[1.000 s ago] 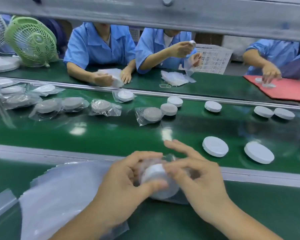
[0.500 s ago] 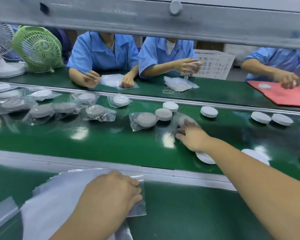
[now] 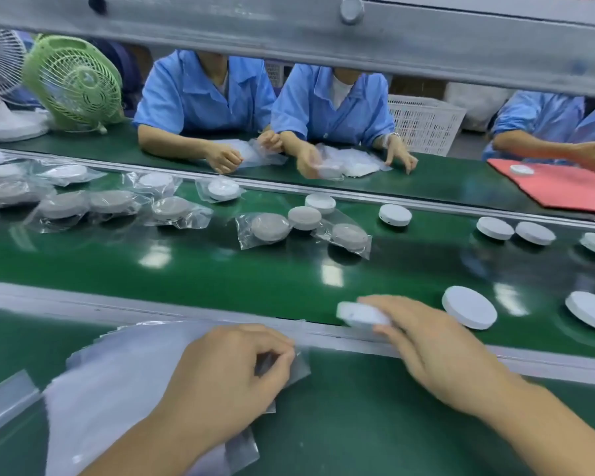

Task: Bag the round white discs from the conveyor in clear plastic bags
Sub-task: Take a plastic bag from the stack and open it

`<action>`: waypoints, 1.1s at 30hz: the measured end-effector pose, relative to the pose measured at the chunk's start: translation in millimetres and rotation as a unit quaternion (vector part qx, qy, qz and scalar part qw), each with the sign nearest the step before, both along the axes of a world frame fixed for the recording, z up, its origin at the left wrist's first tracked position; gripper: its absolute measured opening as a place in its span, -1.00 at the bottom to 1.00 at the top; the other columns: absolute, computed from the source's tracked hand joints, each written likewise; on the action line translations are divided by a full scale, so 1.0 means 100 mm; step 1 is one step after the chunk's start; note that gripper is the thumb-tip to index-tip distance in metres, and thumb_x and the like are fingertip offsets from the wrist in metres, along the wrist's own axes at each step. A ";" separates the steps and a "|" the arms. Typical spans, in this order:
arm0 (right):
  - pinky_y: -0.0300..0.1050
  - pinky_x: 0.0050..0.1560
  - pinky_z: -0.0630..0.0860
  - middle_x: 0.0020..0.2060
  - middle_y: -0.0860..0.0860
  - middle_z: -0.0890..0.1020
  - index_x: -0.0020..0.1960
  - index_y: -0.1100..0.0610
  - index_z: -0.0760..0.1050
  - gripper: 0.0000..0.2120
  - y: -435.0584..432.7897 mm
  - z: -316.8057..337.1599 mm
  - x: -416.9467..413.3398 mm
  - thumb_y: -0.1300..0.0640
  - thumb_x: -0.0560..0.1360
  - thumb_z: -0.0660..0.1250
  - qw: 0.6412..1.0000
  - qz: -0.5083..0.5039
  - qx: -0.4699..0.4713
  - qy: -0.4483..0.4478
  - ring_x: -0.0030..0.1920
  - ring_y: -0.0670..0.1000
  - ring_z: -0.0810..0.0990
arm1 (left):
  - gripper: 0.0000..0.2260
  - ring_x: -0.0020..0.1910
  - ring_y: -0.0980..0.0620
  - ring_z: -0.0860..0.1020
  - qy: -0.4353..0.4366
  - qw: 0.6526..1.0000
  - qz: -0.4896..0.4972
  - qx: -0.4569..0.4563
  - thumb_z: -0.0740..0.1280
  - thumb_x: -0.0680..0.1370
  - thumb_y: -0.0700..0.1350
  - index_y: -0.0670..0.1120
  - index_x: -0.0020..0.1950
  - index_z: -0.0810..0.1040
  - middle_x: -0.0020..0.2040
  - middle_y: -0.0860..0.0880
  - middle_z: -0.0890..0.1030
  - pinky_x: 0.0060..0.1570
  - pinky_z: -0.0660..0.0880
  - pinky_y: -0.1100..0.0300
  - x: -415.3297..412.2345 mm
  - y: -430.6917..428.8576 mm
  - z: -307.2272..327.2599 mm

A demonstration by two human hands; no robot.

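Left hand [image 3: 227, 376], nearest the camera, pinches the corner of the top clear bag [image 3: 299, 371] on the stack of bags [image 3: 117, 389]. The right hand [image 3: 440, 355] grips a round white disc [image 3: 359, 316] by its edge, just above the grey rail [image 3: 152, 307] at the near side of the conveyor belt [image 3: 255, 269]. I judge this the pick-and-open step: next the bag mouth must be parted and the disc slid in, while a loose disc [image 3: 469, 310] waits near the right hand and bagged discs [image 3: 268, 228] lie farther off.
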State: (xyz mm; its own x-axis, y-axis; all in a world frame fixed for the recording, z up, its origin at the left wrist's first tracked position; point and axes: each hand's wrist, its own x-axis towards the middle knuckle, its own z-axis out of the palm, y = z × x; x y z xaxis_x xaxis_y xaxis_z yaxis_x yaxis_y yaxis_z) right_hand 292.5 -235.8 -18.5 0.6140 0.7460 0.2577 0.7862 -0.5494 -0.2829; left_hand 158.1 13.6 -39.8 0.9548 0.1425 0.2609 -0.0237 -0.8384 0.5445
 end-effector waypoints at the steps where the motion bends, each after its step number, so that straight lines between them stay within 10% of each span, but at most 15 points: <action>1: -0.27 0.31 0.40 0.31 -0.26 0.57 0.40 -0.20 0.43 -0.68 0.04 0.00 -0.10 -0.10 0.69 0.08 0.997 0.055 0.020 -0.041 0.28 -0.15 0.54 | -0.83 -0.03 0.38 0.58 -0.010 0.999 0.008 -0.031 0.25 0.49 0.18 0.28 -0.05 0.63 -0.06 0.54 0.57 -0.06 0.58 0.24 0.00 -0.01 0.01; 5: -0.15 0.22 0.55 0.23 -0.07 0.66 0.29 0.11 0.64 -0.73 0.22 -0.01 -0.29 0.15 0.63 0.30 0.967 0.186 0.100 -0.141 0.19 -0.04 0.63 | -0.91 -0.01 0.22 0.66 -0.033 0.972 -0.017 -0.233 0.39 0.54 0.11 0.24 -0.02 0.70 -0.06 0.28 0.70 0.02 0.56 0.23 -0.01 -0.07 0.03; 9: -0.11 0.18 0.58 0.09 -0.17 0.72 0.01 0.04 0.75 -0.84 0.36 -0.03 -0.49 0.00 0.49 0.50 0.941 0.115 0.318 0.010 0.23 -0.09 0.63 | -0.56 0.07 0.14 0.68 0.001 0.914 -0.114 -0.389 0.62 0.30 0.11 0.22 0.16 0.66 0.06 0.13 0.72 0.01 0.58 0.29 -0.09 -0.25 0.06; 13: -0.16 0.33 0.50 0.24 -0.30 0.63 0.05 -0.30 0.70 -0.68 0.43 -0.04 -0.55 -0.29 0.32 0.56 0.922 0.076 0.269 0.267 0.37 -0.15 0.53 | -0.79 0.09 0.15 0.66 -0.179 0.912 0.021 -0.368 0.41 0.44 0.16 0.19 0.05 0.62 0.04 0.16 0.71 0.01 0.58 0.21 -0.04 -0.41 0.03; 19: -0.34 -0.04 0.57 -0.22 -0.24 0.74 -0.18 -0.16 0.74 -0.77 0.55 0.02 0.25 0.20 0.42 0.58 0.914 -0.101 0.359 0.158 -0.16 -0.21 0.69 | -0.68 0.25 0.18 0.38 -0.154 0.987 0.016 -0.043 0.16 0.57 0.27 0.16 0.25 0.34 0.21 0.27 0.37 0.10 0.41 0.24 -0.03 -0.15 0.07; 23: -0.24 0.14 0.54 -0.01 -0.07 0.75 0.02 -0.01 0.74 -0.70 0.51 0.01 1.21 0.34 0.52 0.35 0.959 -0.252 0.128 -0.015 -0.02 -0.02 0.69 | -0.65 0.14 0.15 0.42 0.040 0.973 0.017 0.229 0.07 0.54 0.35 0.19 0.11 0.47 0.07 0.26 0.47 0.12 0.42 0.17 -0.05 0.12 0.18; 29: -0.08 0.03 0.49 0.26 0.06 0.64 0.35 -0.07 0.52 -0.63 0.63 0.04 1.54 -0.21 0.68 0.12 0.974 -0.179 -0.111 0.088 0.11 0.13 0.61 | -0.85 -0.31 0.03 0.61 0.057 0.942 -0.087 0.319 0.45 0.42 0.03 0.00 -0.26 0.56 -0.31 0.08 0.60 -0.25 0.59 0.13 0.05 -0.03 0.02; 33: -0.01 0.02 0.52 0.09 -0.07 0.58 0.22 -0.18 0.60 -0.24 0.14 -0.15 1.12 -0.62 0.45 -0.10 0.954 -0.161 -0.201 -0.154 0.10 0.04 0.55 | -0.89 -0.39 0.09 0.59 0.019 0.947 -0.102 0.303 0.48 0.33 0.06 0.06 -0.34 0.66 -0.37 0.18 0.61 -0.46 0.57 0.15 0.05 -0.08 -0.08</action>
State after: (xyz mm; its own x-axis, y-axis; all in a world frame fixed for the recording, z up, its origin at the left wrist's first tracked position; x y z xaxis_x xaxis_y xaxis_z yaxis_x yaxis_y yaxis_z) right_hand 404.3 -221.7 -33.5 0.7692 0.6086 0.1951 0.5708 -0.7915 0.2186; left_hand 163.0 5.2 -48.0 0.9565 -0.2115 0.2010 -0.2095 -0.9773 -0.0316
